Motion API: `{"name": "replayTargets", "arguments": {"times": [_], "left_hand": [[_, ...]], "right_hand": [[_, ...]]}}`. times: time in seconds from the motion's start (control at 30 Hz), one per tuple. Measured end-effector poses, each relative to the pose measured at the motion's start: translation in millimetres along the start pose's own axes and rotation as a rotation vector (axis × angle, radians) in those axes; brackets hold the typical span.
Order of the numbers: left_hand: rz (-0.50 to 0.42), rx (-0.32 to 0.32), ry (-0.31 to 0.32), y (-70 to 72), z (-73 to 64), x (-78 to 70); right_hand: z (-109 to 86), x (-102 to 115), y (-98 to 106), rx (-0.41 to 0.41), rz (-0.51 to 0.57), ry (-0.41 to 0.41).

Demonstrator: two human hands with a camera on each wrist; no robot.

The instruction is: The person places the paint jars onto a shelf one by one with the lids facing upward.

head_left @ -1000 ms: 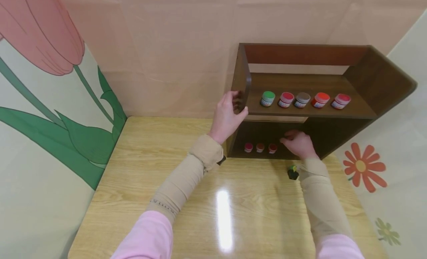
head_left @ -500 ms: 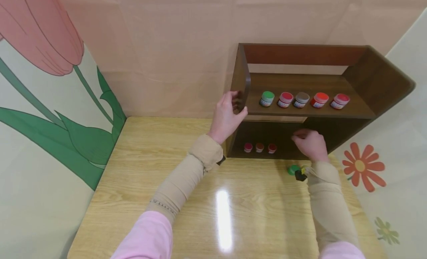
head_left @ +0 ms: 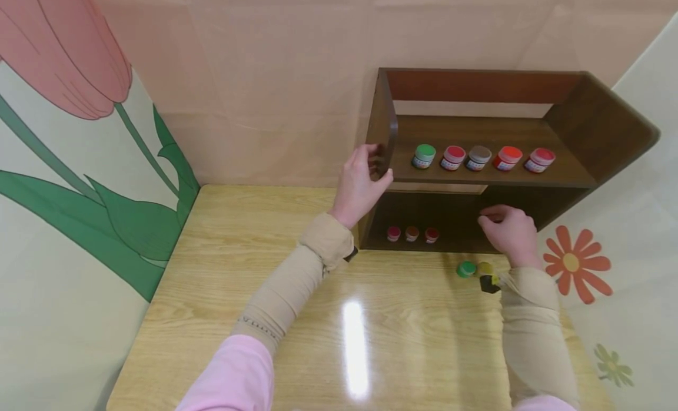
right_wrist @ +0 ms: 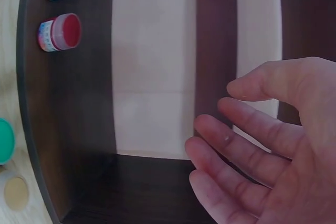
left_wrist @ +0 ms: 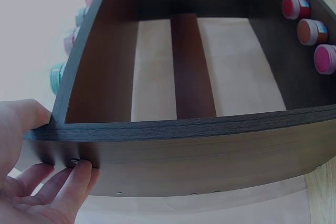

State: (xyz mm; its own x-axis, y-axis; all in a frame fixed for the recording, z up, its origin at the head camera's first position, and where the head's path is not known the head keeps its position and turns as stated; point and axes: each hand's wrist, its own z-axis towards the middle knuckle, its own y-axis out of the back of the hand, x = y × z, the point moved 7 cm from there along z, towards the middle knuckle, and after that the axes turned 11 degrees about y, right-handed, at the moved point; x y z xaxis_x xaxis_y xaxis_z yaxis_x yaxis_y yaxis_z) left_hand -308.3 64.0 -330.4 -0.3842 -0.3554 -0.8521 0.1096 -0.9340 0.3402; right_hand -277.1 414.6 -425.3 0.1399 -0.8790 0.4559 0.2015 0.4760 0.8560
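Observation:
A dark brown two-tier shelf point(head_left: 617, 119) stands at the back of the table. My left hand point(head_left: 359, 185) grips its left side panel, thumb at the front edge and fingers against the outer face, as the left wrist view shows. My right hand point(head_left: 511, 234) is in front of the lower compartment with loosely bent fingers point(right_wrist: 247, 129) and nothing in them. To its left, a pink jar point(head_left: 394, 234), a brown jar point(head_left: 412, 234) and a red jar point(head_left: 431, 235) line the lower board. A green-lidded jar point(head_left: 466, 269) and a yellowish jar point(head_left: 484, 269) sit on the table below the right hand.
Several small paint jars stand along the upper board, from a green-lidded one point(head_left: 424, 156) to a pink-red one point(head_left: 540, 160). The wooden table point(head_left: 254, 240) meets a flower-printed backdrop point(head_left: 265, 87). A black wrist-camera piece point(head_left: 489, 284) overlaps the table near the yellowish jar.
My right hand has moved to the right along the lower compartment, away from the three jars. The green-lidded and yellowish jars on the table have come into view. The left hand stays put.

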Motion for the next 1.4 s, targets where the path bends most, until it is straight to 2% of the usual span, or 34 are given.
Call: {"name": "replayTargets", "arguments": {"times": [0.23,0.53,0.8,1.1,1.4], "left_hand": [[-0.003,-0.002,0.001,0.0,0.4,0.5],[0.011,0.005,0.006,-0.2,-0.1,-1.1],[0.008,0.01,0.003,-0.9,0.4,-0.4],[-0.012,-0.031,-0.027,1.0,0.2,-1.9],[-0.015,-0.026,-0.024,1.1,0.0,-2.4]], "right_hand": [[-10.1,9,12,0.026,0.013,-0.008],[-26.3,10,13,0.085,0.027,-0.011],[-41.8,0,-3,0.191,0.087,-0.047],[-53.1,-12,-24,0.221,0.062,-0.022],[-60.7,-31,-47,0.28,0.085,-0.067]]}}
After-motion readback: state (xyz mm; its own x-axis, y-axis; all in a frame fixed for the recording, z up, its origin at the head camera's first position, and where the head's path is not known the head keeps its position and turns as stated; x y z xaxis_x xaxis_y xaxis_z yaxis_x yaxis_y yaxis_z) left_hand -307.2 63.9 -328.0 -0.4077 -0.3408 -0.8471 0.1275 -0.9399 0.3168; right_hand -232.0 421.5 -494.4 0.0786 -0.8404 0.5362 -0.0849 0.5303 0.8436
